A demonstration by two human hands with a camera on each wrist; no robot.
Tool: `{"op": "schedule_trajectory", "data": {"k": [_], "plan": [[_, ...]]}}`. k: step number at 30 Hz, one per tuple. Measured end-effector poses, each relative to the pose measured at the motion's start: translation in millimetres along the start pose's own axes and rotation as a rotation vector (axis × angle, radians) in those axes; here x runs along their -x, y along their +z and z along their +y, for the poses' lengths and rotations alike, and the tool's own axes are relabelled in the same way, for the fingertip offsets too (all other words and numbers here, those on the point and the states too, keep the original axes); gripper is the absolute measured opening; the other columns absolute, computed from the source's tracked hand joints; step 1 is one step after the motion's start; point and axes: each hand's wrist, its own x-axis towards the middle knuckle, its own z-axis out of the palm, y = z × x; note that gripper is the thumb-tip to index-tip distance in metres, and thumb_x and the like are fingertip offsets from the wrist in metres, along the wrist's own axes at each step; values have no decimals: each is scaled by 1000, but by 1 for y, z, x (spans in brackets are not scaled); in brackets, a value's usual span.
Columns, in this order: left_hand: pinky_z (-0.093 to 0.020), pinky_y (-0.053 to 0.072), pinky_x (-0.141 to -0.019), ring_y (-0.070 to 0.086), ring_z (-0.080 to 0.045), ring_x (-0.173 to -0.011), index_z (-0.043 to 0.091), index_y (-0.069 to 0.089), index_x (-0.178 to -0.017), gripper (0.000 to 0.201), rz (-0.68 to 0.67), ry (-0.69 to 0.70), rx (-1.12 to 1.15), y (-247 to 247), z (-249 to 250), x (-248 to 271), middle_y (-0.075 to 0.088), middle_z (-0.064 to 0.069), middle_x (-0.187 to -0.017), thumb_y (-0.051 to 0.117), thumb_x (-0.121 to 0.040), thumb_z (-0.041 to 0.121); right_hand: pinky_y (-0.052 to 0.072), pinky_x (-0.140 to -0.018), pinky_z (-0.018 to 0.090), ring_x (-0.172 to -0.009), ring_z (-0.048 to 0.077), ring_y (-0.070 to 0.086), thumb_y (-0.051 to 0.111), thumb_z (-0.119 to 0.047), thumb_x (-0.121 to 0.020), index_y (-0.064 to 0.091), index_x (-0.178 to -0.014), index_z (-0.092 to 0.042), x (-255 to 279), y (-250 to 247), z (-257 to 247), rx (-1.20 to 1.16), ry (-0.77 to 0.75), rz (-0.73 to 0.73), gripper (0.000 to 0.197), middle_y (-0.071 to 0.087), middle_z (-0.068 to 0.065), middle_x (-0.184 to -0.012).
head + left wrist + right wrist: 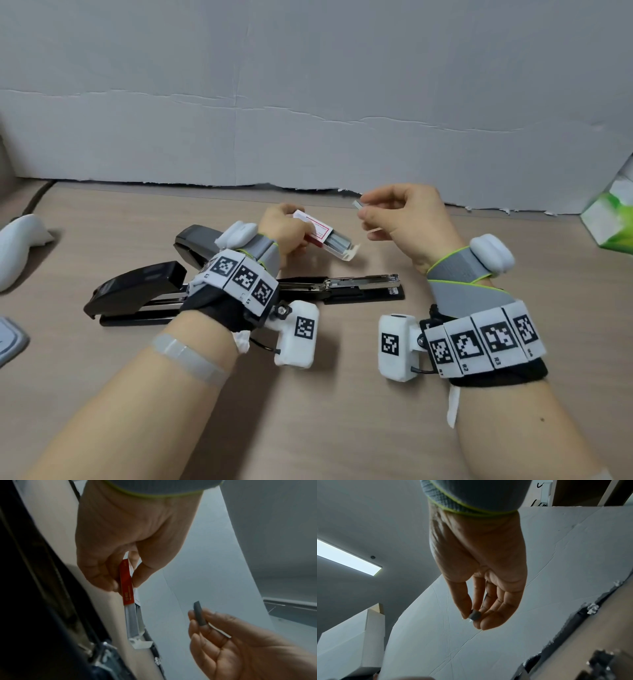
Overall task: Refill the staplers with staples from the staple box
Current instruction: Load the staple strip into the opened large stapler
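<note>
My left hand (286, 229) grips a small red and white staple box (317, 231) above the table, its inner tray slid out with grey staples (337, 240) showing. In the left wrist view, thumb and fingers pinch the red box (126, 582). To its right, my right hand (407, 219) pinches a short strip of staples (359, 205) between thumb and fingers, seen also as a grey strip (199, 613) and end-on (475, 615). Below the hands a black stapler (137, 291) lies hinged fully open, its metal magazine (363, 281) pointing right. A second black stapler (197, 241) lies behind my left wrist.
A white paper backdrop (308, 120) stands along the table's far edge. A green and white box (613, 212) sits at the right edge. A white object (19, 246) lies at the left, a grey-rimmed object (10, 337) below it.
</note>
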Motion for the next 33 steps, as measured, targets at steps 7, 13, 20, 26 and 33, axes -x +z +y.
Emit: {"op": "schedule_trajectory", "data": {"k": [7, 13, 20, 26, 33], "plan": [[-30, 59, -48, 68, -34, -82, 4, 59, -120, 43, 25, -13, -195, -1, -8, -1, 67, -20, -110, 73, -81, -3, 60, -70, 39, -76, 22, 63, 71, 1, -81, 71, -94, -5, 3, 0, 8, 194, 6, -54, 14, 66, 14, -86], [-25, 44, -89, 61, -27, -112, 8, 51, -137, 57, 129, 156, -520, -8, 0, 11, 59, -11, -129, 72, -85, 18, 59, -79, 49, -83, 31, 70, 75, -12, -74, 76, -80, -15, 6, 0, 20, 479, 33, -122, 7, 75, 8, -83], [-23, 44, -76, 63, -17, -93, 18, 64, -119, 48, -247, 249, -895, -23, -8, 51, 65, 4, -106, 80, -75, 31, 56, -82, 35, -87, 23, 70, 66, -13, -82, 67, -82, -27, 19, -7, 20, 803, -29, -346, 14, 73, 0, -88], [-16, 39, -48, 57, -14, -69, 21, 62, -124, 50, -331, 220, -1088, -39, -13, 62, 68, 1, -114, 71, -77, 9, 49, -73, 28, -82, 21, 66, 66, -14, -87, 71, -98, -14, 30, 1, 24, 872, -76, -431, 12, 74, 6, -95], [-23, 47, -69, 60, -19, -85, 23, 67, -119, 47, -374, 223, -1164, -50, -13, 64, 70, -1, -108, 65, -77, 2, 41, -62, 25, -76, 19, 59, 68, -15, -86, 71, -95, -14, 32, 2, 27, 882, -84, -393, 10, 70, 7, -91]]}}
